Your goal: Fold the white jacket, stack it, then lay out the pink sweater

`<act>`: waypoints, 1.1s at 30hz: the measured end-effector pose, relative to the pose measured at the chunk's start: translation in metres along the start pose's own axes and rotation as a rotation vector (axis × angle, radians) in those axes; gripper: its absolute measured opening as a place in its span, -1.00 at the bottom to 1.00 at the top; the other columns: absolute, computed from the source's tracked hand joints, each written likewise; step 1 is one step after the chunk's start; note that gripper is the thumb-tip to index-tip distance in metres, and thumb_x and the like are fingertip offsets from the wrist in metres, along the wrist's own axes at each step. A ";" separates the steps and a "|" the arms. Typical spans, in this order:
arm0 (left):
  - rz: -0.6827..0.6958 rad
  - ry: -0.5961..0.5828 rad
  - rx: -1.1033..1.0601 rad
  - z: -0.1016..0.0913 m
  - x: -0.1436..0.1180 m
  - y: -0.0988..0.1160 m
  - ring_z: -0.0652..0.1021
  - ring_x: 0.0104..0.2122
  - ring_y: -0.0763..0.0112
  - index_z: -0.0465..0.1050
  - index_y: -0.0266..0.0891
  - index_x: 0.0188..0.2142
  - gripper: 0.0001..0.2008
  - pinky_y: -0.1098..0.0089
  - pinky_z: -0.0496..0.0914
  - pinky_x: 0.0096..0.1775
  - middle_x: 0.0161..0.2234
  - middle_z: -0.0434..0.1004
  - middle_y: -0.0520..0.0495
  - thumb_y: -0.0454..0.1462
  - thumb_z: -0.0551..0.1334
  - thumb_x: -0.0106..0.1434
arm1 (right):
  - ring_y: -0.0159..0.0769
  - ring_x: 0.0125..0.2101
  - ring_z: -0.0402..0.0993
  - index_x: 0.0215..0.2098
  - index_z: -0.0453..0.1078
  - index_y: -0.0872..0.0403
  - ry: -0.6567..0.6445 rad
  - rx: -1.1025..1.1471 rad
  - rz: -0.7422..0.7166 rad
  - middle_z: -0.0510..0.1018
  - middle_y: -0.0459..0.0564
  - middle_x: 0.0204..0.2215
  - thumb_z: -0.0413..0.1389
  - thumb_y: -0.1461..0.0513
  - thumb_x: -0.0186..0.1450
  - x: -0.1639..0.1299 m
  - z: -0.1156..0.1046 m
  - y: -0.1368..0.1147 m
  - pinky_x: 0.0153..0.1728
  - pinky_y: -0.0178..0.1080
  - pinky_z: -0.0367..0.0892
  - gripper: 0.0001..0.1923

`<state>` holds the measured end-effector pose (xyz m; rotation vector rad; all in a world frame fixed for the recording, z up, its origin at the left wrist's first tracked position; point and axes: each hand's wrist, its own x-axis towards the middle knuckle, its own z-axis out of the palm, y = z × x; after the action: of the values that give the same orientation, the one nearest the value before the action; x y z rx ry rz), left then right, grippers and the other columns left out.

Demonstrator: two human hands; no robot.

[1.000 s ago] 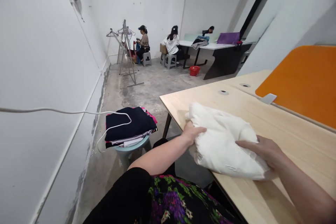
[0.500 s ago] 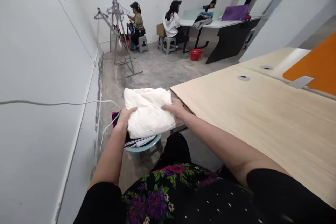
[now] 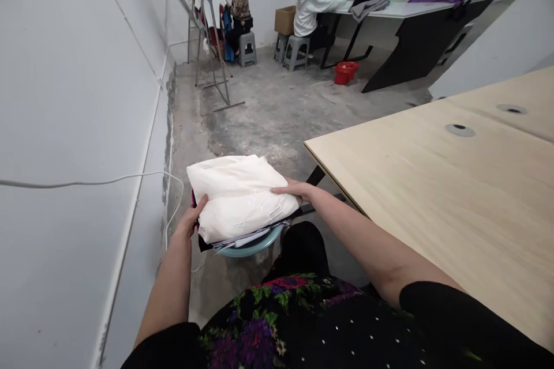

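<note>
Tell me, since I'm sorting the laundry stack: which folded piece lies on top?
The white folded cloth tops the pile, both hands at its sides; the dark pieces sit beneath it.

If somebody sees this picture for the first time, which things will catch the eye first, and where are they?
First, the folded white garment in the centre, lying on a stack of clothes on a pale blue stool, with the left hand and right hand at its sides. Next, the wide wooden table on the right. Far behind, a small red basin sits on the floor.

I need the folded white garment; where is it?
In the head view, lower centre-left: the white garment lies atop the clothes pile on the stool, left of the wooden table.
</note>
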<state>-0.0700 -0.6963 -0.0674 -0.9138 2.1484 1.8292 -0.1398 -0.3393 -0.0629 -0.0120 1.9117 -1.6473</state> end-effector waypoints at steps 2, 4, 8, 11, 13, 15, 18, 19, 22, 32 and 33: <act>-0.044 -0.016 -0.027 0.001 0.004 -0.001 0.55 -0.07 0.05 0.47 -0.32 -0.15 -0.43 0.14 0.45 -0.06 -0.17 0.57 -0.38 0.05 0.38 -0.02 | 0.00 0.07 0.38 0.11 0.30 -0.02 -0.062 0.073 0.052 0.45 0.09 0.09 0.45 0.01 -0.22 -0.005 -0.001 0.003 0.04 -0.04 0.37 -0.06; -0.036 -0.021 -0.035 0.003 0.003 0.003 0.56 -0.08 0.08 0.49 -0.31 -0.17 -0.46 0.19 0.46 -0.06 -0.17 0.58 -0.35 0.00 0.41 -0.04 | 0.00 0.06 0.39 0.10 0.32 -0.02 -0.066 0.110 0.072 0.47 0.08 0.08 0.47 0.05 -0.24 -0.006 0.001 0.004 0.04 -0.03 0.38 -0.06; 0.078 -0.160 -0.150 0.012 -0.011 0.016 0.57 -0.09 0.14 0.50 -0.27 -0.12 -0.48 0.24 0.46 -0.04 -0.15 0.60 -0.24 -0.08 0.45 -0.05 | 0.03 0.08 0.37 0.07 0.34 0.02 -0.034 0.136 0.111 0.45 0.13 0.09 0.48 0.06 -0.29 0.002 0.002 0.011 0.08 -0.02 0.35 -0.04; 0.228 -0.175 -0.166 0.021 -0.023 0.022 0.56 -0.08 0.11 0.50 -0.25 -0.09 -0.45 0.19 0.47 -0.03 -0.19 0.61 -0.19 -0.14 0.48 -0.10 | 0.05 0.09 0.36 0.08 0.33 0.05 -0.032 0.128 0.153 0.44 0.19 0.10 0.49 0.04 -0.33 0.008 -0.002 0.020 0.09 -0.01 0.33 0.01; 0.262 -0.149 -0.201 0.026 -0.026 0.022 0.57 -0.09 0.10 0.47 -0.23 -0.03 -0.41 0.16 0.48 -0.05 -0.19 0.62 -0.17 -0.13 0.47 -0.08 | 0.04 0.08 0.37 0.10 0.31 0.05 -0.034 0.130 0.160 0.42 0.20 0.11 0.49 0.02 -0.33 0.010 -0.005 0.025 0.08 -0.01 0.34 0.04; 0.206 -0.116 -0.250 0.028 -0.024 0.019 0.58 -0.12 0.13 0.42 -0.23 0.01 -0.38 0.16 0.49 -0.07 -0.16 0.61 -0.18 -0.10 0.44 -0.03 | 0.03 0.08 0.38 0.13 0.29 0.04 -0.012 0.122 0.163 0.40 0.19 0.13 0.48 0.00 -0.33 0.012 -0.007 0.027 0.07 -0.01 0.36 0.07; 0.073 -0.122 -0.240 0.024 -0.016 0.012 0.59 -0.14 0.17 0.40 -0.25 0.01 -0.38 0.19 0.49 -0.08 -0.15 0.60 -0.22 -0.07 0.43 -0.02 | 0.04 0.07 0.38 0.13 0.30 0.03 0.010 0.109 0.193 0.41 0.18 0.12 0.49 0.03 -0.33 0.011 -0.009 0.026 0.05 0.01 0.37 0.07; 0.050 -0.138 -0.216 0.021 -0.013 0.011 0.59 -0.14 0.17 0.41 -0.26 0.00 -0.37 0.20 0.49 -0.07 -0.15 0.60 -0.23 -0.07 0.45 -0.05 | 0.04 0.07 0.39 0.12 0.31 0.03 0.001 0.116 0.192 0.43 0.18 0.11 0.49 0.04 -0.33 0.011 -0.008 0.026 0.05 0.01 0.37 0.05; 0.053 -0.185 -0.150 0.017 -0.011 0.008 0.57 -0.10 0.15 0.43 -0.28 -0.03 -0.34 0.21 0.47 -0.03 -0.13 0.59 -0.26 -0.11 0.49 -0.12 | 0.02 0.05 0.41 0.04 0.37 0.04 -0.008 0.161 0.134 0.48 0.15 0.06 0.49 0.08 -0.31 0.009 -0.006 0.024 0.06 -0.04 0.36 -0.06; 0.457 -0.019 0.021 0.046 -0.039 0.041 0.53 -0.07 0.07 0.45 -0.23 -0.07 -0.45 0.20 0.47 -0.05 -0.11 0.57 -0.13 -0.18 0.43 -0.09 | -0.03 -0.08 0.50 -0.21 0.49 0.15 0.226 0.396 0.018 0.63 0.06 -0.21 0.36 0.24 -0.19 0.001 0.010 0.027 -0.02 -0.13 0.41 -0.48; 0.484 -0.033 0.067 0.048 -0.046 0.047 0.54 -0.09 0.06 0.47 -0.24 -0.10 -0.48 0.21 0.48 -0.08 -0.13 0.57 -0.12 -0.16 0.43 -0.09 | -0.04 -0.09 0.51 -0.23 0.49 0.14 0.238 0.419 -0.001 0.64 0.03 -0.24 0.34 0.25 -0.19 -0.004 0.010 0.027 -0.02 -0.14 0.40 -0.51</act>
<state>-0.0713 -0.6335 -0.0157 -0.3603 2.5552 1.9293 -0.1220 -0.3410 -0.0863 0.3656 1.6895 -2.0964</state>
